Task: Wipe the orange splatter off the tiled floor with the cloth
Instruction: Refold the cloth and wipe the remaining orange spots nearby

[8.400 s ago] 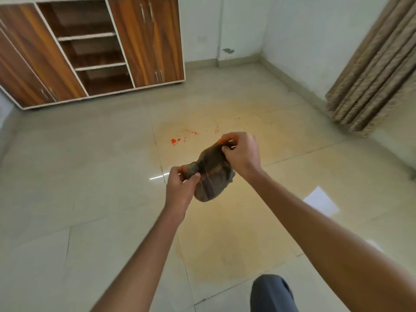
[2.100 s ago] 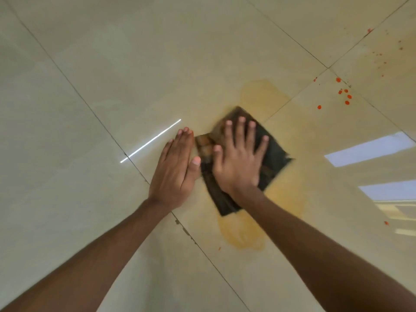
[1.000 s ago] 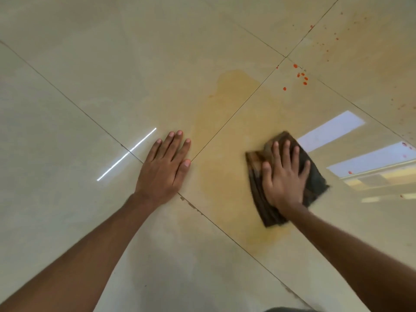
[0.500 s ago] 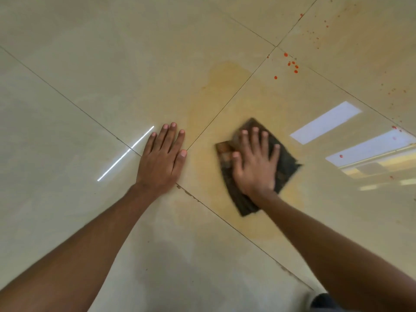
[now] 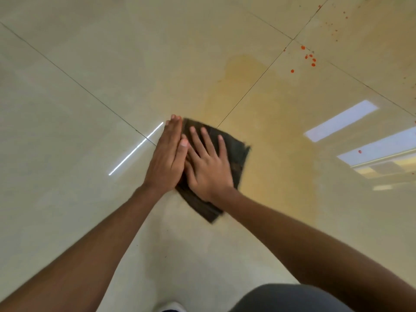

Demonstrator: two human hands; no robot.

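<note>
A dark brown cloth (image 5: 236, 152) lies flat on the beige tiled floor (image 5: 78, 131). My right hand (image 5: 208, 167) presses down on it with fingers spread. My left hand (image 5: 167, 158) rests flat on the floor, touching the cloth's left edge and my right thumb. A wide yellow-orange smear (image 5: 270, 136) stains the tiles to the right of and beyond the cloth. Small orange-red drops (image 5: 309, 58) sit at the upper right, far from both hands, with finer specks (image 5: 333, 30) past them.
Window reflections (image 5: 340, 120) glare on the floor at the right. A thin bright streak (image 5: 135, 149) shows left of my hands. My knee in dark trousers (image 5: 288, 298) is at the bottom edge.
My right hand has slid the cloth leftward across the smear until it meets my left hand. My left hand has stayed planted on the floor.
</note>
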